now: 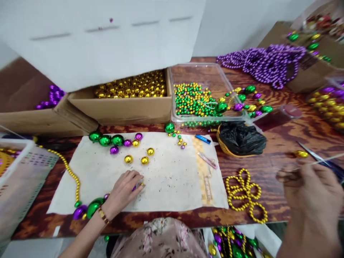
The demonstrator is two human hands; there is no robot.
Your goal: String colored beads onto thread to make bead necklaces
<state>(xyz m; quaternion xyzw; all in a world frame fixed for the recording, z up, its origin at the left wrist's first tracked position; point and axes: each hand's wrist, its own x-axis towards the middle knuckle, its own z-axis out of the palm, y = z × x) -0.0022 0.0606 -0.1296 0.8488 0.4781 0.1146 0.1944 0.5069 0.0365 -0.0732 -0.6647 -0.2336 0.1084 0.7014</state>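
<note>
My left hand [125,190], with a bracelet at the wrist, rests low over the white cloth [172,182], its fingers curled on a purple and gold bead. A strand of beads emerges from under that wrist: a large green bead [94,208], a purple bead [80,212], then small gold beads [68,166] running up to the left. At the right, my right hand [313,190] is raised and pinches a thin pale string [328,158]; it is slightly blurred. Loose gold beads [144,160] and a row of green beads [105,140] lie beyond my left hand.
Behind the cloth stand a box of gold beads [120,107] and a clear tray [209,118] of small beads. A black-lined basket [240,138], scissors [314,154], a blue cutter [202,139] and a looped gold bead chain [244,195] lie right. Purple strands [263,64] are heaped behind.
</note>
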